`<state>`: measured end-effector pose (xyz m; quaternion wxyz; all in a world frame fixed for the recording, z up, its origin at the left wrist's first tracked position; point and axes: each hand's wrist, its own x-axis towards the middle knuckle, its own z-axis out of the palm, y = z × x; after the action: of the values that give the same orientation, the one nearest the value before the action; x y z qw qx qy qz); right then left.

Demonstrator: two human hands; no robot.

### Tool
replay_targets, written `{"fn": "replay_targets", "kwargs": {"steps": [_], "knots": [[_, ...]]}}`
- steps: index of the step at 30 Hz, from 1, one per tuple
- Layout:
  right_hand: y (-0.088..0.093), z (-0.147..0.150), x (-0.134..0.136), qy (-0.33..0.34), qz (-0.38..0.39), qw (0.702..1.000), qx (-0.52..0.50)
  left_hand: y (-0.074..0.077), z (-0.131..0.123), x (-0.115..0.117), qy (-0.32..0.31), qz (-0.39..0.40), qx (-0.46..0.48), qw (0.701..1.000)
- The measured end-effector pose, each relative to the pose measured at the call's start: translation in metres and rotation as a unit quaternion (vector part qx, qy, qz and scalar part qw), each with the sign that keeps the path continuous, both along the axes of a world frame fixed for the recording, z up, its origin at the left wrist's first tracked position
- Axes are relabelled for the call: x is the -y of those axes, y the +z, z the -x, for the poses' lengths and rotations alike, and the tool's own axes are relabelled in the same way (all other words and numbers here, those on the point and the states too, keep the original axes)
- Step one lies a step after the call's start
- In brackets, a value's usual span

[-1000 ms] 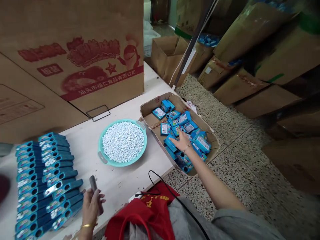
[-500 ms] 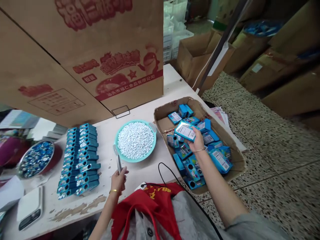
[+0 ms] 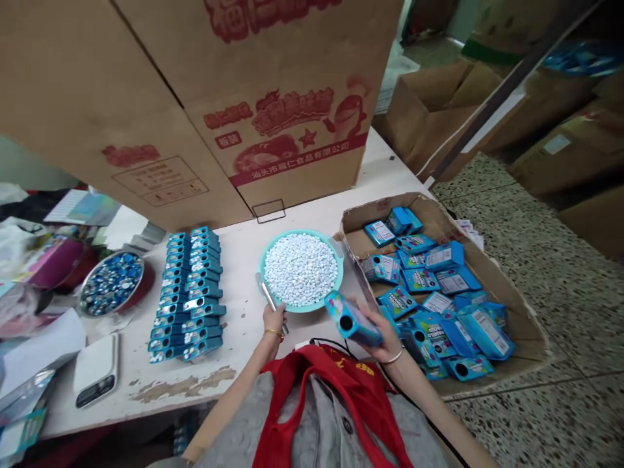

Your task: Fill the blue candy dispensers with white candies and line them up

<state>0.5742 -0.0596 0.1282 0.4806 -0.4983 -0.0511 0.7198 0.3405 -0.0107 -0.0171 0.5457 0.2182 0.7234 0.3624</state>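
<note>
My left hand [image 3: 274, 320] is closed around a slim silver metal tool [image 3: 271, 298], whose kind I cannot make out. Its far end is at the left rim of a turquoise basin [image 3: 262, 265] filled with small pale-blue pellets [image 3: 299, 270]. Close to the basin's lower right edge, my right hand [image 3: 386, 335] grips a small blue carton [image 3: 351, 320], tilted, with a dark round hole facing me. More blue cartons [image 3: 453, 283] lie jumbled in a shallow cardboard tray [image 3: 529, 325] on the right. Two rows of similar cartons [image 3: 188, 292] stand left of the basin.
A large printed cardboard box [image 3: 292, 156] stands behind the basin. Farther left are a bowl of shiny blue-and-silver pieces [image 3: 112, 283], a white scale [image 3: 96, 367] and papers [image 3: 46, 351]. A slanted pole [image 3: 511, 91] rises past the table's right side, with big cartons beyond.
My right hand has brought the blue carton left, out of the tray to beside the basin, and turned its hole toward me. My left hand keeps the metal tool by the rim. The view has shifted left.
</note>
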Motion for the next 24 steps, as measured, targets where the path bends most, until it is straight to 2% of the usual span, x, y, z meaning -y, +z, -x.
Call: {"fn": "replay_targets", "kwargs": {"steps": [3, 5, 8, 10, 12, 15, 17, 19, 21, 24], "knots": [[0.010, 0.015, 0.017, 0.168, -0.003, 0.986, -0.016, -0.002, 0.015, 0.004, -0.016, -0.003, -0.005, 1.000], [0.017, 0.021, 0.022, 0.244, -0.019, 0.969, 0.017, 0.000, 0.027, 0.009, -0.031, -0.006, -0.015, 0.999], [0.025, 0.027, 0.024, 0.298, -0.092, 0.948, 0.068, 0.004, 0.044, 0.022, -0.063, -0.007, -0.044, 0.997], [0.025, 0.029, 0.024, 0.325, -0.125, 0.937, 0.028, 0.008, 0.055, 0.031, -0.088, -0.007, -0.075, 0.993], [0.020, 0.030, 0.024, 0.341, -0.123, 0.931, -0.035, 0.013, 0.065, 0.038, -0.113, -0.016, -0.112, 0.987], [0.005, 0.030, 0.025, 0.317, -0.093, 0.941, -0.071, 0.025, 0.080, 0.044, -0.155, -0.045, -0.161, 0.974], [-0.004, 0.030, 0.021, 0.276, -0.070, 0.955, -0.075, 0.034, 0.088, 0.047, -0.213, -0.082, -0.182, 0.956], [-0.009, 0.027, 0.009, 0.227, -0.050, 0.969, -0.080, 0.044, 0.094, 0.048, -0.309, -0.124, -0.219, 0.917], [-0.012, 0.023, -0.008, 0.173, -0.044, 0.981, -0.071, 0.055, 0.098, 0.047, -0.400, -0.132, -0.280, 0.863], [-0.022, 0.012, -0.039, 0.084, -0.067, 0.994, 0.009, 0.073, 0.106, 0.040, -0.463, -0.097, -0.365, 0.802]]}}
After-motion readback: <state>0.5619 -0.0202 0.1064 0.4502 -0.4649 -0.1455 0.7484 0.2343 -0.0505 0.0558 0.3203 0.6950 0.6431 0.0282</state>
